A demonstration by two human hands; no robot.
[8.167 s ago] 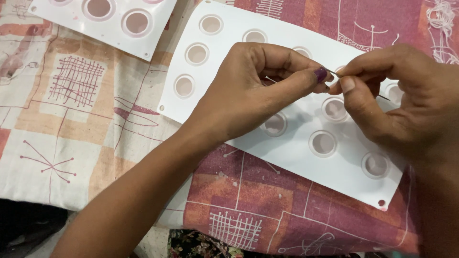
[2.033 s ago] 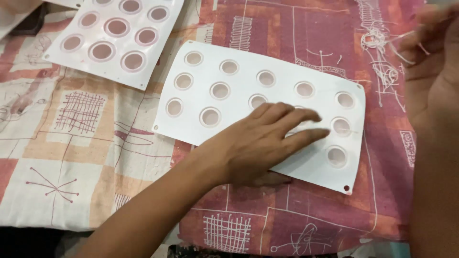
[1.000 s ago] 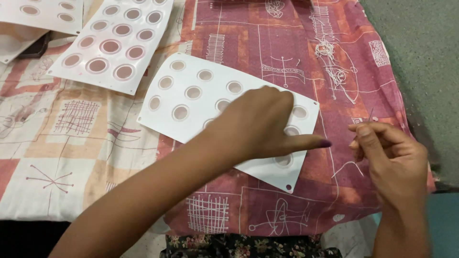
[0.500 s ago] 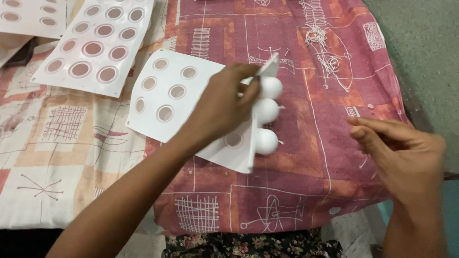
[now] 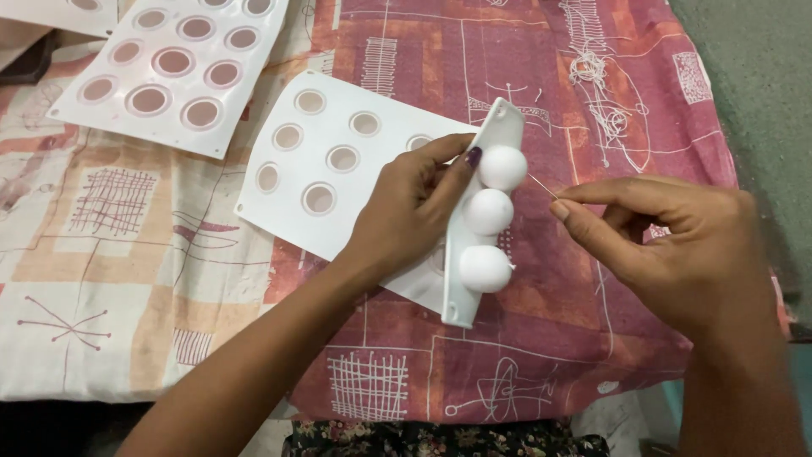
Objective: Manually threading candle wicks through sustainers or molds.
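Patterned cloth (image 5: 592, 101) beneath; left hand (image 5: 406, 211) gripping white mould (image 5: 338, 156) edge upturned, right hand (image 5: 668, 245) pinching needle (image 5: 541, 186) toward it.

smooth matt white rubbery mould (image 5: 338, 161) on a woven patterned cloth (image 5: 592, 101).

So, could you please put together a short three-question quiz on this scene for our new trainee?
1. True or false: the left hand has folded up the right edge of the white mould sheet, so that round white domes show on its underside.
2. How many domes show on the folded edge? A) one B) three C) five
3. Fill in: the right hand pinches a thin ____ whose tip points toward the top dome.

Key
1. True.
2. B, three in a row.
3. Needle or pin; it is too fine to tell which. A second mould sheet lies on the patterned cloth at upper left.
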